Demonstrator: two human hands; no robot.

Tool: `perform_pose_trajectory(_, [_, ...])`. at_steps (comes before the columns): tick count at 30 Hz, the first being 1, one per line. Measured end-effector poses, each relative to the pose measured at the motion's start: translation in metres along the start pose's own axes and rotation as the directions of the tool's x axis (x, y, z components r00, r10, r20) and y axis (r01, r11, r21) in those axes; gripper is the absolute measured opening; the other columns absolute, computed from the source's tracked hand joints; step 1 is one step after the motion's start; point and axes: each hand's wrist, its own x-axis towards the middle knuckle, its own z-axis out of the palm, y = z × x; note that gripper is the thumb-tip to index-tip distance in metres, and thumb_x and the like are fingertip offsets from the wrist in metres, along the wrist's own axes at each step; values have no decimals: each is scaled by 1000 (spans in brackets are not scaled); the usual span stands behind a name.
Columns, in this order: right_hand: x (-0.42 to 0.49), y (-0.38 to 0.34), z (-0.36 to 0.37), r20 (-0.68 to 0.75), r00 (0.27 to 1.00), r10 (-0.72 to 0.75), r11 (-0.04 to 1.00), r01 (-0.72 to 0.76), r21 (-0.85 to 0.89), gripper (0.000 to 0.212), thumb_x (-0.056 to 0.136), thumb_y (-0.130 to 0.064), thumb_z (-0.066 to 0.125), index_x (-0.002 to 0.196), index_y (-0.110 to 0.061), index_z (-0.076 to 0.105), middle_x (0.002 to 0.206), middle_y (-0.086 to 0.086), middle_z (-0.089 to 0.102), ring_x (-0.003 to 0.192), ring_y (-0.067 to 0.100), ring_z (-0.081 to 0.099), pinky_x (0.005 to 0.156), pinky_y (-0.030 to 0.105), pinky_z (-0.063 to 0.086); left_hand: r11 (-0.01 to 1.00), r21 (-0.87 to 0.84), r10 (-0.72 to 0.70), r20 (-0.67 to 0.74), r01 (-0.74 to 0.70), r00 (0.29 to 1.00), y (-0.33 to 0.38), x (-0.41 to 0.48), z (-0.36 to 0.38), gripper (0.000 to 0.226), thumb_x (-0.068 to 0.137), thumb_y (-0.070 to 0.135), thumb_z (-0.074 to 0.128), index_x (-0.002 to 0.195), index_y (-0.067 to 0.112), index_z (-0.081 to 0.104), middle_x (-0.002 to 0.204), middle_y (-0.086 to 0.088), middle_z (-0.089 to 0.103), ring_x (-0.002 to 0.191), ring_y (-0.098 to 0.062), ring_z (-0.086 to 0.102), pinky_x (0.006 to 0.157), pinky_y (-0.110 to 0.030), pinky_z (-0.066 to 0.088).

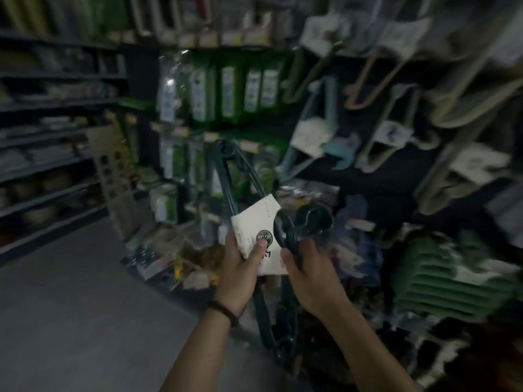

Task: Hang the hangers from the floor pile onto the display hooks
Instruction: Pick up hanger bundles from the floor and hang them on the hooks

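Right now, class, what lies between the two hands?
In the head view, the white label and hook necks of the hangers lie between the left hand, pinching the label, and the right hand, gripping the necks.

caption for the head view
Left hand pinches the white label, right hand grips the dark green hangers near their hooks.
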Motion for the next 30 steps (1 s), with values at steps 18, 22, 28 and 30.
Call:
perform_pose_trajectory(18, [-29, 184, -573, -681, 727, -87, 876, -269, -399, 33, 107, -52, 44, 108, -19, 50, 85, 5, 66, 72, 30, 65, 64, 49, 57, 954, -246, 299, 741, -172, 601, 96, -75, 577, 46, 101, 34, 67, 130, 58, 41, 113, 53, 60, 104, 22, 63, 82, -8, 54])
perform_pose_trajectory(22, [-11, 231, -643, -747, 652, -128, 807, -370, -461, 29, 107, -45, 51, 102, -18, 55, 77, 5, 66, 65, 27, 64, 58, 43, 56, 958, -226, 285, 818, -175, 500, 114, -69, 656, 40, 101, 33, 66, 126, 53, 42, 120, 36, 65, 93, 22, 64, 76, -4, 53])
perform_pose_trajectory(28, [36, 252, -745, -797, 593, -113, 691, -530, -492, 30, 102, -26, 58, 72, -20, 62, 63, 1, 65, 52, 20, 66, 43, 29, 51, 866, -277, 427, 843, -417, 326, 157, -5, 756, 43, 100, 40, 68, 136, 34, 44, 129, 11, 67, 101, 2, 70, 82, -23, 62])
perform_pose_trajectory(30, [56, 249, -776, -807, 581, -104, 665, -563, -490, 35, 101, -25, 59, 66, -21, 58, 60, 0, 63, 49, 16, 64, 40, 22, 45, 788, -325, 521, 805, -523, 285, 186, 16, 783, 53, 98, 39, 71, 140, 44, 39, 135, 19, 61, 114, 0, 66, 91, -23, 59])
